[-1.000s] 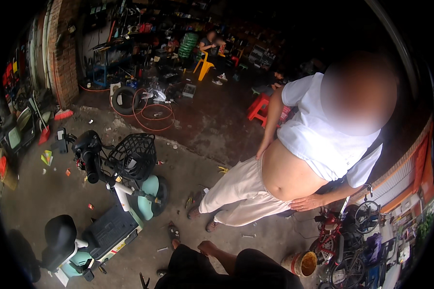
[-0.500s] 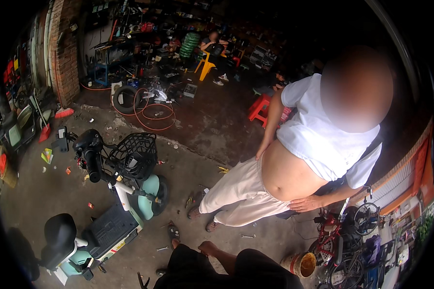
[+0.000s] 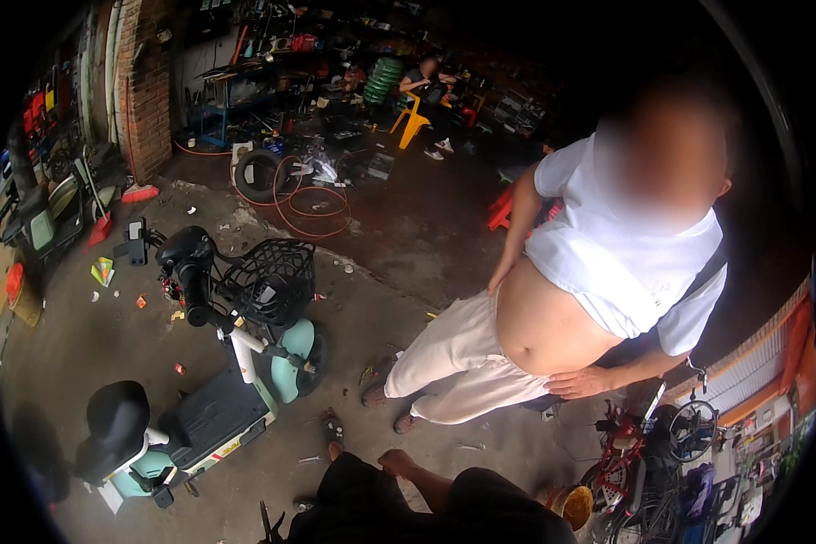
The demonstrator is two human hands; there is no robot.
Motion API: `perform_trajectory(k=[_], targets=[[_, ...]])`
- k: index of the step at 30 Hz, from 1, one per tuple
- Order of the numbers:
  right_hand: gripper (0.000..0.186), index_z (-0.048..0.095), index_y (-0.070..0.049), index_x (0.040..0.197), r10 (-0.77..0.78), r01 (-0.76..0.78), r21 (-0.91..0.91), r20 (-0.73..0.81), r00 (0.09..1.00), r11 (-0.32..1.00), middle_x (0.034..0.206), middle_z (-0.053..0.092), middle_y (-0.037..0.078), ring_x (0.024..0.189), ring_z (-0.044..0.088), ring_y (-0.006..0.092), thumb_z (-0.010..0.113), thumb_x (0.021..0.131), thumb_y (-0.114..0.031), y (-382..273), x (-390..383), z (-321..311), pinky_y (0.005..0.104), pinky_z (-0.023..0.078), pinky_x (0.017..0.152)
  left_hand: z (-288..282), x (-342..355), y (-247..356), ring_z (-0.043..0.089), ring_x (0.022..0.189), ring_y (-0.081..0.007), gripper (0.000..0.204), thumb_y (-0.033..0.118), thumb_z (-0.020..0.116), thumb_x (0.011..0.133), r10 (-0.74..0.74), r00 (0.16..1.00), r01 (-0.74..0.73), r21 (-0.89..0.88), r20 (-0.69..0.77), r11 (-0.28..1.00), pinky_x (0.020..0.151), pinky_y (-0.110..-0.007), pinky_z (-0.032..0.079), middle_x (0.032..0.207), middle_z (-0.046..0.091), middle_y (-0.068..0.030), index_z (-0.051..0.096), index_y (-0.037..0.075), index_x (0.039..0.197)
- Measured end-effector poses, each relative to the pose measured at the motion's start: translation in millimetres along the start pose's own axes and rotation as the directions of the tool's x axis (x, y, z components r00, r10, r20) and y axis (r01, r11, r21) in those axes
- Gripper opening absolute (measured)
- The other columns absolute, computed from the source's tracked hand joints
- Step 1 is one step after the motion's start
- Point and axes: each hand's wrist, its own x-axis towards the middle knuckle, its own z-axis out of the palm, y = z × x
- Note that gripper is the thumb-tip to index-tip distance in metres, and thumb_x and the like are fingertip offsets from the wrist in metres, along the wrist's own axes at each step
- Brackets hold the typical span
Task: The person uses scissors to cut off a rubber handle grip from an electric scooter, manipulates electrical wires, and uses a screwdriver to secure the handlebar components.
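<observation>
Between my dark-clothed knees at the lower edge, bare skin [image 3: 403, 466] runs from lower right to upper left. It looks like my right forearm and hand, rounded at its end beside the left knee; no separate fingers can be made out, nor anything held. My left hand is out of view. A dark two-pronged object [image 3: 270, 526] pokes up at the lower edge, its kind unclear. Near my knees lie a wrench [image 3: 471, 446] and another metal tool [image 3: 310, 459]. Facing me stands a person [image 3: 544, 340] in a raised white shirt and pale trousers, one hand at the hip.
A mint-green electric scooter [image 3: 222, 412] with a black basket [image 3: 267, 281] stands left. Behind it lie a tyre [image 3: 256, 175] and coiled red hose [image 3: 313, 213]. A bucket [image 3: 578, 506] and bicycles [image 3: 639, 453] stand right. Another person sits far back near a yellow chair [image 3: 412, 120].
My view has turned slightly left, so the scooter and workshop sit further right in the picture. The standing person's pose is nearly the same. The bare limb between my knees stays in place.
</observation>
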Motion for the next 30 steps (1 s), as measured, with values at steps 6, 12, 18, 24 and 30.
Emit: perform_trajectory(k=[6,12,18,24,30], targets=[[0.015,0.057,-0.007,0.068,-0.162,0.158,-0.13,-0.025,0.986,0.979,0.068,0.057,0.016,0.072,0.06,0.0368,0.063,0.066,-0.021,0,-17,-26,0.0459,0.046,0.061,-40,-54,41,0.062,0.099,-0.0387,0.042,0.019,0.063,0.071,-0.138,0.975,0.14,0.001,0.174,0.99,0.081,-0.044,0.052,0.099,0.064,-0.0284,0.062,-0.006,0.105],[0.018,0.055,-0.006,0.067,-0.247,0.237,-0.138,-0.064,0.967,0.962,0.067,0.054,0.016,0.072,0.057,0.037,0.062,0.067,-0.022,-1,-22,-9,0.0444,0.044,0.062,-48,-72,37,0.061,0.103,-0.0373,0.041,0.018,0.062,0.07,-0.241,0.956,0.259,-0.096,0.17,0.961,0.086,-0.044,0.049,0.105,0.064,-0.0247,0.063,0.0,0.107],[0.015,0.048,-0.002,0.064,-0.074,0.09,0.228,-0.079,0.994,0.969,0.061,0.048,0.012,0.059,0.05,0.024,0.06,0.069,-0.011,-4,-20,-9,0.0357,0.039,0.056,-35,-83,25,0.062,0.101,-0.0368,0.038,0.018,0.063,0.068,-0.253,0.949,0.274,-0.094,0.186,0.957,0.085,-0.044,0.05,0.103,0.065,-0.0234,0.065,0.002,0.103],[0.019,0.048,-0.004,0.059,0.062,0.007,0.619,-0.09,0.994,0.785,0.06,0.044,0.003,0.054,0.045,0.0107,0.057,0.075,-0.009,5,-21,0,0.0301,0.036,0.051,-23,-81,19,0.063,0.099,-0.0369,0.037,0.019,0.063,0.068,-0.256,0.954,0.273,-0.102,0.155,0.957,0.084,-0.044,0.05,0.101,0.066,-0.0224,0.066,0.002,0.1],[0.012,0.053,-0.008,0.062,0.072,-0.008,0.549,-0.094,0.993,0.836,0.066,0.054,0.012,0.069,0.055,0.0313,0.063,0.064,-0.014,17,-22,11,0.0423,0.043,0.059,-45,-88,42,0.062,0.101,-0.0363,0.039,0.02,0.064,0.068,-0.264,0.946,0.284,-0.091,0.19,0.954,0.085,-0.043,0.05,0.103,0.066,-0.0217,0.065,0.002,0.103]])
